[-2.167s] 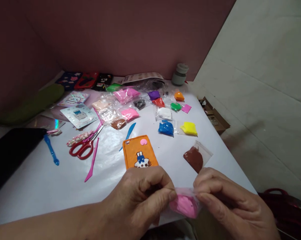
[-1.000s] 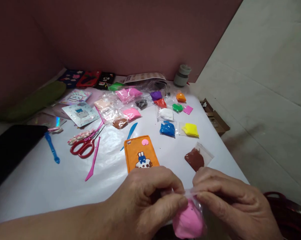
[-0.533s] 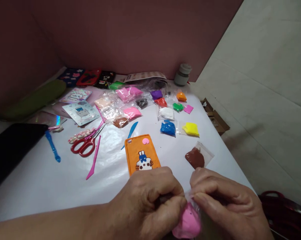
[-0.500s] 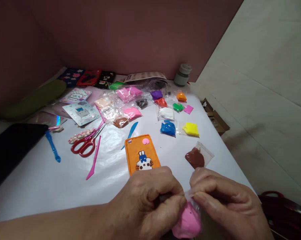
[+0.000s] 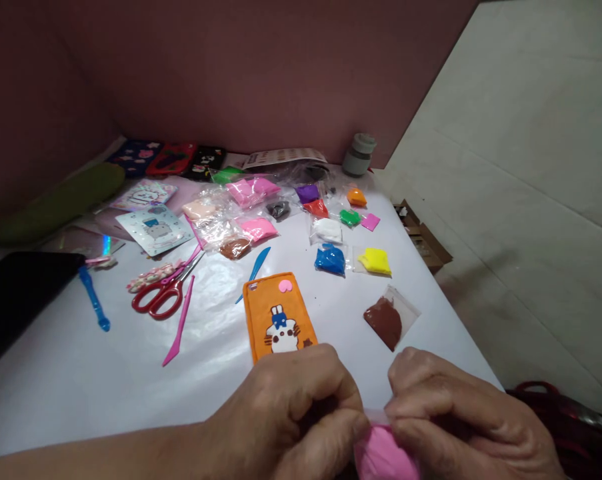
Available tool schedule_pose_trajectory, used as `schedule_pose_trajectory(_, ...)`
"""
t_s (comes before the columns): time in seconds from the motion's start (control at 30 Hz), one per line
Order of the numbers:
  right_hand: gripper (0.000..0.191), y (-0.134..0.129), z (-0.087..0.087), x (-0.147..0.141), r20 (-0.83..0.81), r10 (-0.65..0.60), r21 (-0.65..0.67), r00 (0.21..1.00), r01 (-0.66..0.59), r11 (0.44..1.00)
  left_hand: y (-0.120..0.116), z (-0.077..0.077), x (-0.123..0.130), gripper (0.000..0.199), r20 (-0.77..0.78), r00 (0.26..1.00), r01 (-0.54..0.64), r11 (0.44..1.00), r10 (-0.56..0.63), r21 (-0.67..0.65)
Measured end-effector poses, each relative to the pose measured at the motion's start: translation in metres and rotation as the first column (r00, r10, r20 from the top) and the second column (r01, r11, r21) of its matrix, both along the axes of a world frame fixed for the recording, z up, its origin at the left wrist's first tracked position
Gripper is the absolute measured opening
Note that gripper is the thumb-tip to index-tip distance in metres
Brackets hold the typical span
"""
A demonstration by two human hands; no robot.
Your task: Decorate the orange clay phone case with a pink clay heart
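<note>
At the bottom of the view, a clear plastic bag of pink clay (image 5: 385,455) is pinched at its top edge by both hands. My left hand (image 5: 301,413) grips the bag's left side, its fingers closed. On the bag's right side, my right hand (image 5: 461,413) pinches with thumb and bent fingers. Just beyond my left hand lies an orange phone case (image 5: 281,313) decorated with a white rabbit-like figure and a pink heart; its lower end is hidden by that hand. An open bag of brown clay (image 5: 385,323) rests beyond my right hand.
Red-handled scissors (image 5: 158,299), a pink modelling knife (image 5: 179,323) and blue tools (image 5: 95,298) lie at left. Several clay bags, including blue (image 5: 330,259) and yellow (image 5: 375,261), spread across the back. A grey jar (image 5: 359,155) stands by the pink panel. The table edge drops at right.
My hands have moved slightly apart along the bag's top, and the pink bag sits a little further right and shows wider between them. The view has shifted slightly.
</note>
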State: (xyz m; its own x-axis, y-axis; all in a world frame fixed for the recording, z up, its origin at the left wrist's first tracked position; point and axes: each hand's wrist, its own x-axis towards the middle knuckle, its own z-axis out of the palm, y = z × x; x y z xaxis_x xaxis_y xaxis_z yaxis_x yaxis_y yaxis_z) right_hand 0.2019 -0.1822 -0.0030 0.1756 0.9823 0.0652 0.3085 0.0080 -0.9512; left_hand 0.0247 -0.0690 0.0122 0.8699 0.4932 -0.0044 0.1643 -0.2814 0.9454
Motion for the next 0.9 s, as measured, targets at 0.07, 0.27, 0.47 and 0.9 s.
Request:
schedule_pose_trajectory(0.07,0.010,-0.001,0.001,0.003,0.007,0.022,0.000,1.000,-0.022,1.000,0.000,-0.001,0.000,0.018,0.031,0.999,0.011,1.000,-0.012,0.012)
schedule_pose_trajectory(0.27,0.010,0.004,0.003,0.006,-0.067,0.078,0.003,0.995,-0.077,0.997,-0.002,-0.009,0.001,0.018,0.096,0.995,0.031,0.999,-0.033,0.028)
schedule_pose_trajectory(0.47,0.011,0.004,-0.002,0.006,-0.021,0.107,0.021,0.994,-0.106,0.994,-0.004,-0.007,-0.002,0.020,0.085,0.996,0.009,0.999,-0.013,0.045)
schedule_pose_trajectory(0.9,0.005,0.009,0.005,0.014,-0.047,0.124,-0.053,0.991,-0.126,0.991,0.002,0.003,-0.001,0.015,-0.071,0.997,0.028,0.999,-0.030,-0.033)
